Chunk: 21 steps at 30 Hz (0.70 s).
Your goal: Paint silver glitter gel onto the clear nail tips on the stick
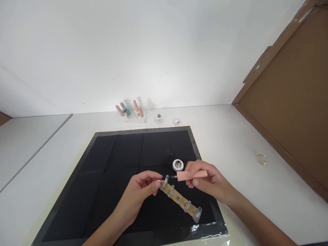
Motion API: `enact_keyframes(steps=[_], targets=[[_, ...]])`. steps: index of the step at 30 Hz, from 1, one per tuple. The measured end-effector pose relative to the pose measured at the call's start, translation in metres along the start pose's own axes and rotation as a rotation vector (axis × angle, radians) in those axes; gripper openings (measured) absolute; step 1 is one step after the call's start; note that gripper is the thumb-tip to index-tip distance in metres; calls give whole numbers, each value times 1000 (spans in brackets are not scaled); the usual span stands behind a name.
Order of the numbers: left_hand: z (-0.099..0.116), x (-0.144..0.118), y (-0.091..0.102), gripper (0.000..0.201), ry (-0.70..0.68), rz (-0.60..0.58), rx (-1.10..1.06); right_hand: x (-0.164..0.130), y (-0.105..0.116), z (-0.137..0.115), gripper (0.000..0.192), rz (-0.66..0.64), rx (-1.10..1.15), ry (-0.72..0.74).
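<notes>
Between hands (139,192): tan strip (182,201), clear tips (197,215) attached.

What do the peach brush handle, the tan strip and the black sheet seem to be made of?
The peach brush handle: probably plastic, smooth and matte, evenly coloured.
The tan strip: perhaps dull wood, judging by its yellowish-brown colour, though cardboard isn't ruled out.
The black sheet: likely cloth or paper-like material, dull, with faint fold creases.
</notes>
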<state>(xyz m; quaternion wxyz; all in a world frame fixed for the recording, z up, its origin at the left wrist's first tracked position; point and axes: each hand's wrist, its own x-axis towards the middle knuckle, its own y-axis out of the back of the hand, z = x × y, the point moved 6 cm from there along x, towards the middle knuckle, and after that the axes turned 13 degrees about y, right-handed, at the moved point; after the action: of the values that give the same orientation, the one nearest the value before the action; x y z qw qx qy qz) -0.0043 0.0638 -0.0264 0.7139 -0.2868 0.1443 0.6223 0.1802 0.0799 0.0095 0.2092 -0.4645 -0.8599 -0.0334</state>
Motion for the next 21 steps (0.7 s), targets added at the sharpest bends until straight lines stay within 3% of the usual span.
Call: enact_keyframes(steps=[3,14,21], targets=[[0,-1,-1,24,-7,-19,2,3,-5,-8,17,-58,-86,87],[-8,4,-3,24,1,-103,-5,1,-15,-16,18,-145,-374,200],[-8,2,-5,24,15,-109,25,-3,-16,-11,10,-136,-444,108]])
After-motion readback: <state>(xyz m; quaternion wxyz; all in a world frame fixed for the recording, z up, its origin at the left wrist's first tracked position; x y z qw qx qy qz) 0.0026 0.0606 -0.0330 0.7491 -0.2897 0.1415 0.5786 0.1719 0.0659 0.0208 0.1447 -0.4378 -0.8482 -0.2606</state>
